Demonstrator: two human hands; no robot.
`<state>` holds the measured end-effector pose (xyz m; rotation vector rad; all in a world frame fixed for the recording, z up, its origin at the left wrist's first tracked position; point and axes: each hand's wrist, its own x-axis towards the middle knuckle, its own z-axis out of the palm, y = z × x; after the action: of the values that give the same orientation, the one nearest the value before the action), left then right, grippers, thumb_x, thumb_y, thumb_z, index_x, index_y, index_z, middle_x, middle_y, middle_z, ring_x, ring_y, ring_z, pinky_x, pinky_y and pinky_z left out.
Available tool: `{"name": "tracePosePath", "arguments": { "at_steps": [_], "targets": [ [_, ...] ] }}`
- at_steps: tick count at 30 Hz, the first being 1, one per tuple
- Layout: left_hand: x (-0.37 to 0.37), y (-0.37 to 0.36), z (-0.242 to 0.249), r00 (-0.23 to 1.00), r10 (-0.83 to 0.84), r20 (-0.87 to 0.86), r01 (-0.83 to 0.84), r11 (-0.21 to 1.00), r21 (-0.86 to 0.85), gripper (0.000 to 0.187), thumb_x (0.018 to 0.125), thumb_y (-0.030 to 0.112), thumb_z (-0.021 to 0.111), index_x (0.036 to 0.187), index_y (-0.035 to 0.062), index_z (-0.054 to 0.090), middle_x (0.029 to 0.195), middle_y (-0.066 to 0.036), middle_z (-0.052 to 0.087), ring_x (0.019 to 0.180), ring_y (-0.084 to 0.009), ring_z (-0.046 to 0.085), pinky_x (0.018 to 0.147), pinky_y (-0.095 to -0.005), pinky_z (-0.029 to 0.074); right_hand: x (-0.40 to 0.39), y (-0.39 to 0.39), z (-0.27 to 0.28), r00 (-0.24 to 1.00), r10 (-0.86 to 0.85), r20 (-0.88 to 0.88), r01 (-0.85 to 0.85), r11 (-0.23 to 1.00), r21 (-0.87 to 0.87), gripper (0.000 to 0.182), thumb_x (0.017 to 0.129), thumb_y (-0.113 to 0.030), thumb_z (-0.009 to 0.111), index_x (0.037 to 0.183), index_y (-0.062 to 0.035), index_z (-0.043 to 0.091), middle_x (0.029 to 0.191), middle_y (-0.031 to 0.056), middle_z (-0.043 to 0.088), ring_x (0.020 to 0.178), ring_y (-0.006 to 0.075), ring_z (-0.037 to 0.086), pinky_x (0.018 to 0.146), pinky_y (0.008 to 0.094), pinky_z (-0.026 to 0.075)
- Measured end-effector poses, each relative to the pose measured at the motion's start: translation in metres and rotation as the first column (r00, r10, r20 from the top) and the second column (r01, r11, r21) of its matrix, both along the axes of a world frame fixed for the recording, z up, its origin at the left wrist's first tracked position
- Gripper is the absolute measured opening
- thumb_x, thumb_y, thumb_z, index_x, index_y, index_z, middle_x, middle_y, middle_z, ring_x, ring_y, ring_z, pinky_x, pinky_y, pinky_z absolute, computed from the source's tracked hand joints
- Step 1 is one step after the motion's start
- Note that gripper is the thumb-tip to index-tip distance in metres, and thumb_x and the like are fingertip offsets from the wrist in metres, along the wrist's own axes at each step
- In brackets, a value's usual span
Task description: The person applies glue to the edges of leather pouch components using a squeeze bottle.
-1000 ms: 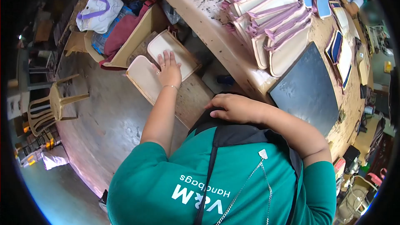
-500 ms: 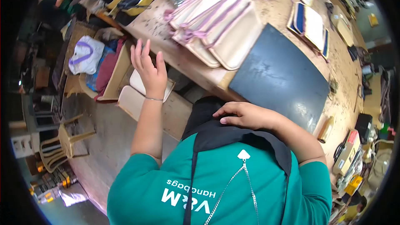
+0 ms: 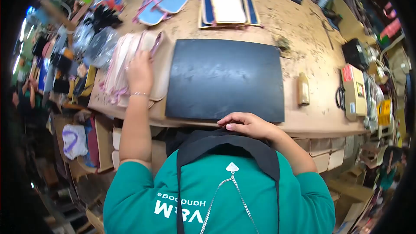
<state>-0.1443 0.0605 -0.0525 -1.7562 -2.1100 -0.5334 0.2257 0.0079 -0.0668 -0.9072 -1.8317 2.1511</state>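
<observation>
My left hand lies over a row of pale pink and cream bag pieces at the table's left; its fingertips are at their upper edges, closed together, and what they grip is too small to make out. My right hand rests near my waist at the front edge of the black mat, fingers apart, holding nothing. The mat lies flat beside the bag pieces.
Beyond the mat on the table lie light blue pieces and a cream and navy stack. A bottle stands right of the mat, near a beige box. Clear plastic lies at the left.
The view has turned, bringing the mat to the centre. My left hand has gone from raised and spread beside the table to the bag pieces. My right hand stays near my waist.
</observation>
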Motion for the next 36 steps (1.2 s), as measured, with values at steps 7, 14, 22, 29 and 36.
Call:
{"name": "tracePosePath", "arguments": {
  "at_steps": [7,14,22,29,36],
  "targets": [
    [0.091,-0.043,0.079,0.590,-0.568,0.574,0.624,0.772,0.122,0.023,0.083,-0.010,0.054,0.098,0.0048,0.064,0.088,-0.011,0.056,0.081,-0.0267,0.061,0.074,-0.0370,0.050,0.017,0.017,0.020,0.807,-0.482,-0.341,0.584,0.565,0.583,0.047,0.092,-0.019,0.069,0.135,-0.0070,0.053,0.129,0.0114,0.055,0.107,0.0220,0.061,0.097,0.0341,0.047],
    [0.158,-0.056,0.070,0.361,-0.542,0.759,0.797,0.602,0.052,0.036,0.085,-0.004,0.066,0.120,0.0062,0.066,0.088,-0.006,0.052,0.081,-0.0171,0.051,0.075,-0.0273,0.044,0.011,0.027,0.036,0.777,-0.527,-0.345,0.628,0.608,0.485,0.021,0.094,-0.012,0.066,0.111,-0.0057,0.058,0.094,0.0095,0.065,0.089,0.0173,0.062,0.080,0.0310,0.049],
    [0.168,-0.050,0.073,0.339,-0.673,0.658,0.827,0.546,0.133,0.029,0.080,0.014,0.077,0.108,0.0100,0.068,0.086,-0.008,0.052,0.079,-0.0256,0.052,0.071,-0.0355,0.043,0.025,0.019,0.049,0.786,-0.489,-0.378,0.618,0.599,0.509,0.018,0.095,-0.020,0.067,0.100,-0.0036,0.060,0.082,0.0083,0.059,0.075,0.0162,0.056,0.069,0.0314,0.047],
    [0.159,-0.049,0.069,0.318,-0.769,0.554,0.846,0.495,0.201,0.022,0.079,0.017,0.078,0.096,0.0091,0.066,0.085,-0.008,0.052,0.081,-0.0274,0.051,0.073,-0.0382,0.043,0.021,0.014,0.062,0.784,-0.462,-0.415,0.621,0.571,0.536,0.015,0.096,-0.018,0.065,0.099,-0.0030,0.062,0.082,0.0039,0.055,0.075,0.0123,0.051,0.069,0.0269,0.043],
    [0.151,-0.055,0.069,0.439,-0.782,0.443,0.830,0.542,0.133,0.020,0.079,0.018,0.078,0.091,0.0083,0.065,0.085,-0.008,0.052,0.079,-0.0277,0.052,0.073,-0.0394,0.043,0.032,0.018,0.081,0.737,-0.473,-0.482,0.671,0.592,0.446,0.016,0.099,-0.018,0.062,0.101,-0.0018,0.062,0.087,-0.0006,0.054,0.077,0.0083,0.050,0.072,0.0227,0.042]
  ]
}}
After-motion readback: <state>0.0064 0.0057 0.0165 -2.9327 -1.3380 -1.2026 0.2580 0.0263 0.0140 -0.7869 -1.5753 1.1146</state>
